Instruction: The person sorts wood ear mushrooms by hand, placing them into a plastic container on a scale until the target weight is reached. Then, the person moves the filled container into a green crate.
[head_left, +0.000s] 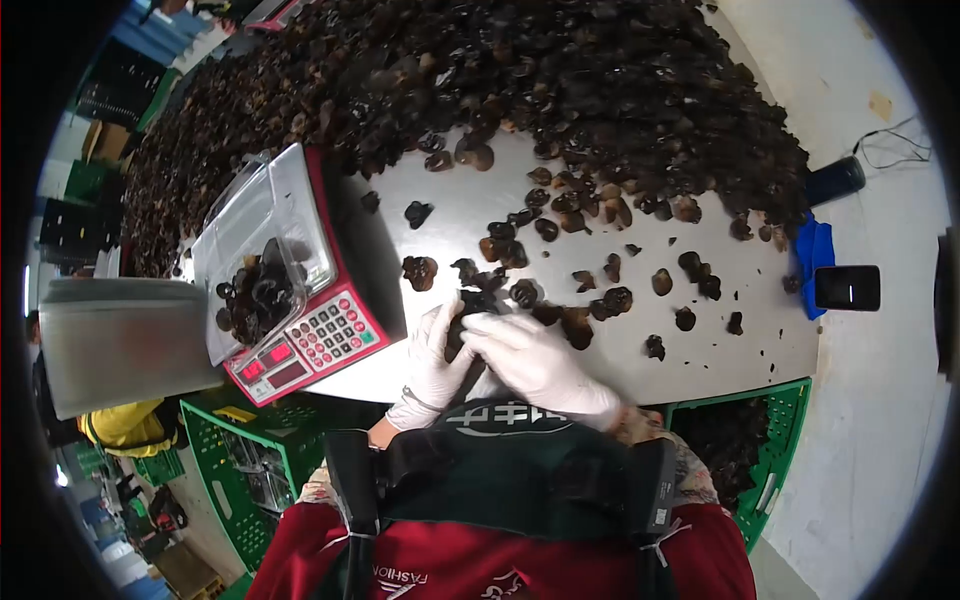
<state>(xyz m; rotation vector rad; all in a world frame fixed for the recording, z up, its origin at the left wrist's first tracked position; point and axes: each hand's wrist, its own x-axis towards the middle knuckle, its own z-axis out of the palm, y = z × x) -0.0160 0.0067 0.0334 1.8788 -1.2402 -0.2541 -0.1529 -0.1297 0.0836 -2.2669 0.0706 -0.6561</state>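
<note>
My left hand (436, 352), in a white glove, curls around a dark wood ear mushroom (456, 338) at the table's near edge. My right hand (535, 362), also gloved, is closed against the same dark piece, its fingertips meeting the left fingers. The gloves partly hide what is held. Just beyond the fingers lie loose wood ear mushrooms (522, 292). To the left, a red digital scale (325, 330) bears a clear plastic box (245, 218) with a clump of wood ear mushrooms (265, 290) inside.
A large heap of wood ear mushrooms (560, 80) covers the back of the metal table (440, 190). Stacked clear plastic boxes (130, 345) stand at the left. Green crates (215, 460) flank my body below the edge. A phone (847, 288) and a blue tray (815, 255) are at the right.
</note>
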